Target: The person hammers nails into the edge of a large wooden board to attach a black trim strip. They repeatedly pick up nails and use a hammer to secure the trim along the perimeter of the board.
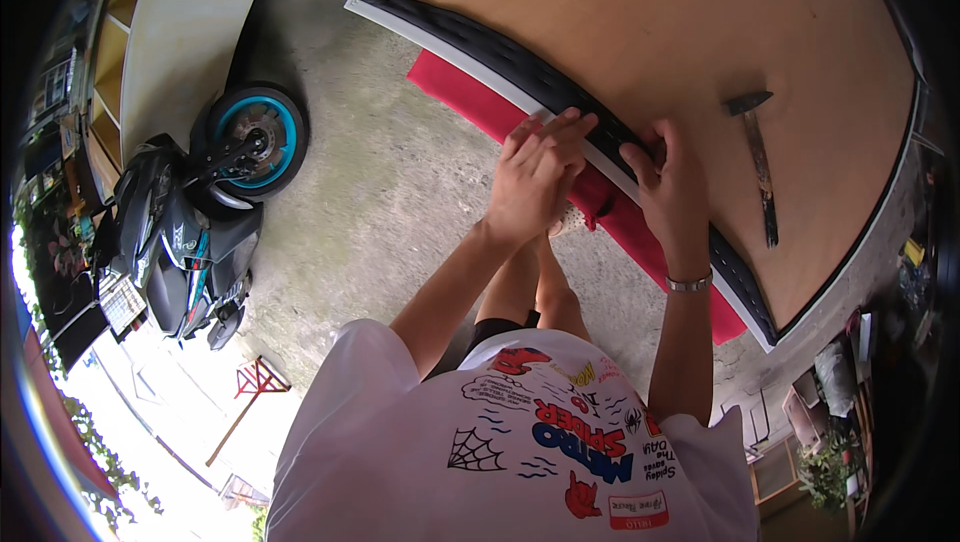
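A large brown panel [640, 12] lies in front of me with a pale white border [445, 40] and a black fabric strip [470, 37] along its near edge. The strip has a row of small dimples or fasteners. My left hand [540, 177] bends over the border, its fingers pressed together against the strip. To its right, my right hand [675, 182] has its thumb and curled fingers closed at the strip; the fingertips are partly hidden. A hammer [762, 172] with a dark head and worn handle rests on the panel, right of my right hand.
Red material [465, 97] shows beneath the panel's near edge. A black motorcycle [185, 232] with a blue-rimmed wheel stands at the left on the concrete floor [350, 202]. A pale board [185, 32] is at the upper left, and a red-headed long-handled tool [258, 380] lies at the lower left.
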{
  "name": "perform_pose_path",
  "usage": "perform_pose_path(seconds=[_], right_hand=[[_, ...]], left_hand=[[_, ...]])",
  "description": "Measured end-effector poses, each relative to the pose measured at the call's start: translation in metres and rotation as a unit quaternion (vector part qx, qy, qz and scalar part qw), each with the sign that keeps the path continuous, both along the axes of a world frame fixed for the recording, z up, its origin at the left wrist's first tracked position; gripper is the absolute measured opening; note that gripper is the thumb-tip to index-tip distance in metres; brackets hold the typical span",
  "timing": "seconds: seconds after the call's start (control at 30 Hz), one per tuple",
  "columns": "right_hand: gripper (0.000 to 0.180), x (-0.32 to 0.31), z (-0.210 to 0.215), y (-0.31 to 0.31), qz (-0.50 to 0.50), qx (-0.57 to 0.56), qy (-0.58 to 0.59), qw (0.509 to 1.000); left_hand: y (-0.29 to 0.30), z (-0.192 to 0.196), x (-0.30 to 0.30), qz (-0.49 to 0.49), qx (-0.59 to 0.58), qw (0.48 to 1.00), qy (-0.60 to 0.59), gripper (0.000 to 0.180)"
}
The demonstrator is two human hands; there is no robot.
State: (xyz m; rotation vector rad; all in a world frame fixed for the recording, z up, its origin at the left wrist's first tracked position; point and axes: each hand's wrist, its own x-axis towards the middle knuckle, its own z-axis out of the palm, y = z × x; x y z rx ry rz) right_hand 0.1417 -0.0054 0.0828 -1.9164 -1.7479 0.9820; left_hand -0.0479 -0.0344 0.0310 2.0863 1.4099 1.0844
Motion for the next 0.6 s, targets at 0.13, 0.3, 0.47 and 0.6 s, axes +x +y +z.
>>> perform_pose_path(seconds=[0.13, 0.3, 0.47, 0.6], right_hand=[[0.032, 0.000, 0.009, 0.004, -0.006, -0.040, -0.038, 0.998], [0.035, -0.001, -0.002, 0.002, 0.013, 0.025, -0.072, 0.997], [0.033, -0.008, -0.003, 0.001, 0.012, 0.036, -0.115, 0.993], [0.033, -0.009, -0.005, 0.001, 0.014, 0.054, -0.120, 0.991]], left_hand=[[0.025, -0.009, -0.040, 0.100, 0.045, 0.992, -0.054, 0.029], [0.080, -0.017, -0.123, 0.147, 0.096, 0.983, 0.053, 0.025], [0.110, -0.007, -0.149, 0.167, 0.063, 0.982, 0.060, 0.011], [0.114, -0.015, -0.157, 0.163, 0.092, 0.980, 0.071, 0.010]])
